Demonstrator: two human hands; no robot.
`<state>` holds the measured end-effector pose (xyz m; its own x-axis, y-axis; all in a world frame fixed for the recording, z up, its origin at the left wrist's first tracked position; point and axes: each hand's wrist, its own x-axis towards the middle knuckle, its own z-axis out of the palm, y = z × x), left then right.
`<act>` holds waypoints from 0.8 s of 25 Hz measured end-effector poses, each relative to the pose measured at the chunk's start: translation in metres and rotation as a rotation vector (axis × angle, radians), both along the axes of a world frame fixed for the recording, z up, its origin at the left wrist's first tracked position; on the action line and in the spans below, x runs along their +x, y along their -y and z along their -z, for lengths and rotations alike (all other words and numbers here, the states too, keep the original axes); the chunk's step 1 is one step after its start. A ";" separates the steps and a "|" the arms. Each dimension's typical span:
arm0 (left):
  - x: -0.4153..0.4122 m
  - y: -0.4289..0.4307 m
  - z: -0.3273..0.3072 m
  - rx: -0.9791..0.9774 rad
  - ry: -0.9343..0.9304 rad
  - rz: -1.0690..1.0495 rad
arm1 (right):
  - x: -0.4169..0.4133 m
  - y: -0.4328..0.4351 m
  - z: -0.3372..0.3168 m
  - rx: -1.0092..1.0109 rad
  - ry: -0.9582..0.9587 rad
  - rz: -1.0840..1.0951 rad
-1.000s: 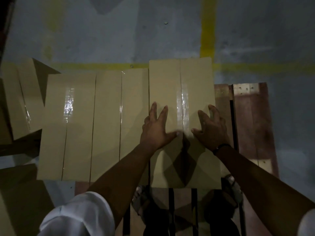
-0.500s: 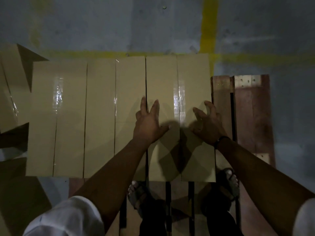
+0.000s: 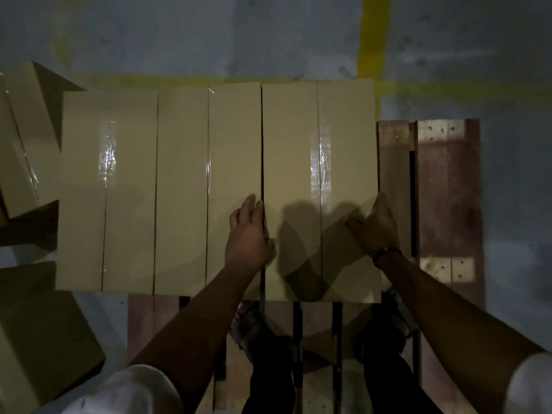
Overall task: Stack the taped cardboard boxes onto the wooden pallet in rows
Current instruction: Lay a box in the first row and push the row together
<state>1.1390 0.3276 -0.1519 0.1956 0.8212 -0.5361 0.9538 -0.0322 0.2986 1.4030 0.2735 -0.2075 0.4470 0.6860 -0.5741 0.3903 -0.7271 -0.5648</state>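
Head view, dim: the wooden pallet (image 3: 445, 186) is mostly hidden beneath the row of taped boxes (image 3: 182, 189). The rightmost box (image 3: 346, 138), short of the pallet's right edge, is flanked by the left hand (image 3: 249, 234) and right hand (image 3: 377, 231) — fingers straight, nothing gripped.

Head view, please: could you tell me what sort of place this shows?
Probably a warehouse or packing floor: taped cardboard boxes rowed on a wooden pallet, grey concrete floor, yellow painted lines.
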 end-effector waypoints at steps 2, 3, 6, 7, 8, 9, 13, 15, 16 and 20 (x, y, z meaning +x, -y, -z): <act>0.000 0.000 -0.003 -0.021 0.028 -0.025 | -0.005 0.007 0.001 0.001 0.014 0.001; 0.000 0.000 -0.005 -0.037 0.030 -0.016 | -0.007 0.011 -0.001 0.003 0.012 -0.009; -0.003 -0.002 -0.007 -0.063 -0.002 0.055 | -0.010 0.015 -0.006 -0.044 -0.008 -0.068; -0.005 -0.002 -0.008 -0.072 -0.013 0.069 | -0.009 0.016 -0.006 -0.055 -0.012 -0.090; -0.006 -0.002 -0.008 -0.082 -0.023 0.084 | -0.008 0.017 -0.007 -0.064 -0.013 -0.116; -0.007 -0.002 -0.008 -0.092 -0.034 0.101 | -0.005 0.019 -0.008 -0.068 -0.009 -0.147; -0.004 0.001 -0.007 -0.096 -0.101 0.187 | 0.006 0.020 -0.007 -0.094 -0.002 -0.271; -0.001 0.003 -0.008 -0.088 -0.122 0.201 | 0.005 0.020 -0.006 -0.116 -0.007 -0.286; 0.000 0.003 -0.008 -0.084 -0.127 0.203 | 0.004 0.020 -0.006 -0.121 0.010 -0.289; 0.000 0.003 -0.010 -0.076 -0.123 0.209 | 0.004 0.017 -0.007 -0.107 0.094 -0.322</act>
